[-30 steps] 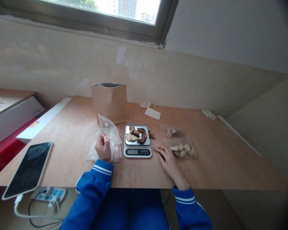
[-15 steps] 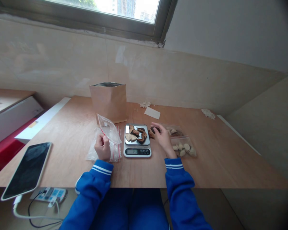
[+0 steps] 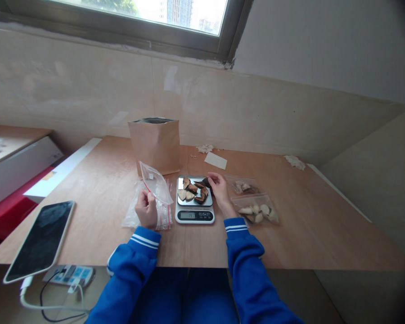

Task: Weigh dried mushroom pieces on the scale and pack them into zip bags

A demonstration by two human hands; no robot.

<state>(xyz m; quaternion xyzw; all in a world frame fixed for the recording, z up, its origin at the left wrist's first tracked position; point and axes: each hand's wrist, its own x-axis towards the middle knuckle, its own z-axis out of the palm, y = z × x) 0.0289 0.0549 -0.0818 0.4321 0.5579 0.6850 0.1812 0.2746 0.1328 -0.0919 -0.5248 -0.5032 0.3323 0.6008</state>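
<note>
My left hand (image 3: 146, 209) is closed on a clear zip-lock bag (image 3: 158, 185) with a red seal line, held left of the kitchen scale (image 3: 195, 221). Several dried slices (image 3: 191, 188), some brown and curled, some pale, lie on the scale's metal plate. At the plate's right edge, my right hand (image 3: 222, 193) pinches a dark dried slice (image 3: 205, 182), partly hidden by the fingers. I cannot tell if that slice touches the plate. Beneath my left hand lie more clear zip-lock bags (image 3: 129, 217).
A brown paper pouch (image 3: 154, 146) stands open behind the bags. Right of the scale lie a bag of pale slices (image 3: 260, 211) and a bag of darker pieces (image 3: 245, 185). A white card (image 3: 216, 160) lies at the back, a phone (image 3: 40, 243) at the left edge.
My right hand has moved left with the dark slice, from beside the scale to the plate's right edge. My left hand keeps its hold on the bag.
</note>
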